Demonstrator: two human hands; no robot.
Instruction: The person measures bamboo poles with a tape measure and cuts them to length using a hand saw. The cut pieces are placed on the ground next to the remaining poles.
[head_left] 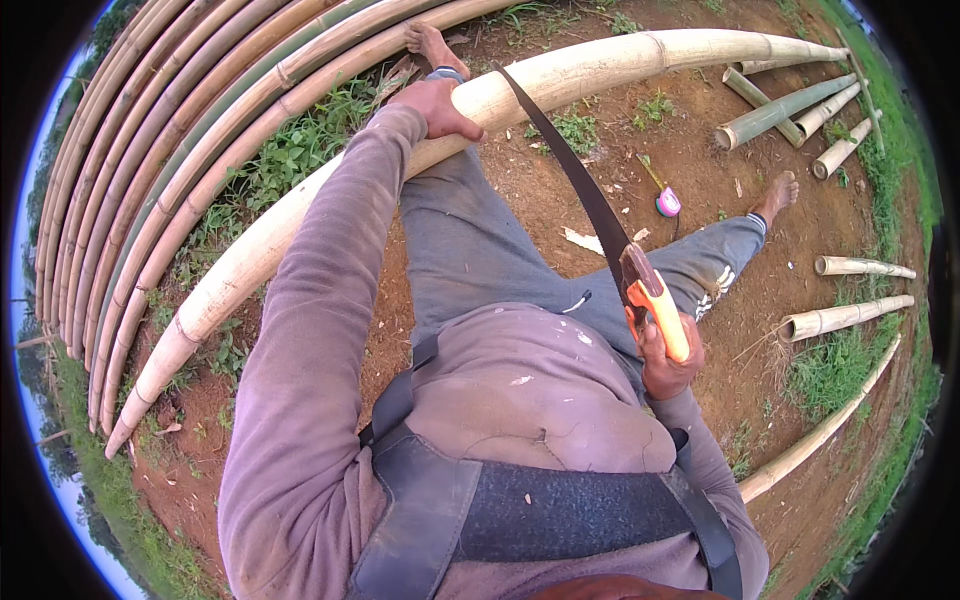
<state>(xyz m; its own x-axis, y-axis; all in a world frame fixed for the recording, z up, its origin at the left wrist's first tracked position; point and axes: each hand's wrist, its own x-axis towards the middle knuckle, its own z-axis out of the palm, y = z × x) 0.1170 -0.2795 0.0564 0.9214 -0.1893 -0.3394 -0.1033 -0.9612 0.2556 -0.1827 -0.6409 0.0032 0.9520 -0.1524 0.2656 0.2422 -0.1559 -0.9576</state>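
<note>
A long pale bamboo pole (590,68) arches across the view from the lower left to the upper right. My left hand (441,107) grips it near the middle, thumb over its upper side. In my right hand (672,362) is a hand saw (580,178) with an orange handle and a dark curved blade. The fingers wrap round the handle. The blade slants up and left, and its tip lies at or over the pole just right of my left hand; whether it touches cannot be made out.
Several long bamboo poles (190,120) lie side by side at the left. Cut bamboo pieces (785,112) rest at the upper right, with two shorter ones (845,318) at the right. A pink tape measure (668,203) sits on the soil between my bare feet. Green weeds (310,140) grow beside the poles.
</note>
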